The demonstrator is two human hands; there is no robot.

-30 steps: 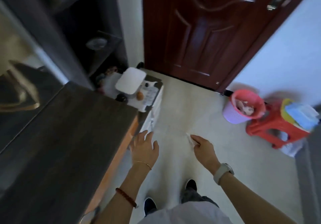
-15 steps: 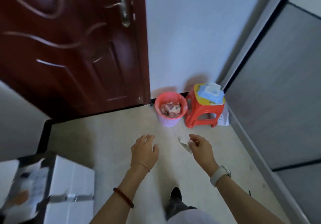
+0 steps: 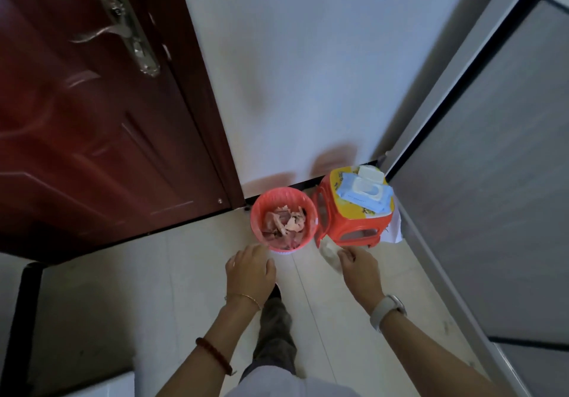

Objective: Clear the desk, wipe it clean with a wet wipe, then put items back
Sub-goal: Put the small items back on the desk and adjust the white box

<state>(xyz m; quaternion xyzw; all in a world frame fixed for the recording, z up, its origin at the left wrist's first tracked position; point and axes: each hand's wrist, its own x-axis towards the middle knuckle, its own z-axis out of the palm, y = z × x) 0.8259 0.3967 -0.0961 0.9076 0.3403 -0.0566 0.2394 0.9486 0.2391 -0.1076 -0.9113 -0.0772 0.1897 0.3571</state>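
My right hand (image 3: 360, 269) pinches a crumpled white wet wipe (image 3: 330, 251) just in front of the red stool, to the right of the bin. A pink waste bin (image 3: 258, 212) stands on the floor against the wall, holding crumpled pinkish paper. My left hand (image 3: 250, 269) hangs relaxed and holds nothing, just in front of the bin. On the red stool (image 3: 348, 230) lies a blue pack of wet wipes (image 3: 365, 192) with its white lid flipped up.
A dark red door (image 3: 92, 119) with a metal handle fills the left. A white wall rises behind the bin, and a grey panel wall (image 3: 492, 196) runs along the right. White paper (image 3: 395, 230) lies behind the stool. A white box corner (image 3: 107, 386) shows at bottom left.
I turned away from the desk and walked toward the corner. The bin and stool came much closer. My right hand kept the wipe throughout and now sits beside the bin.
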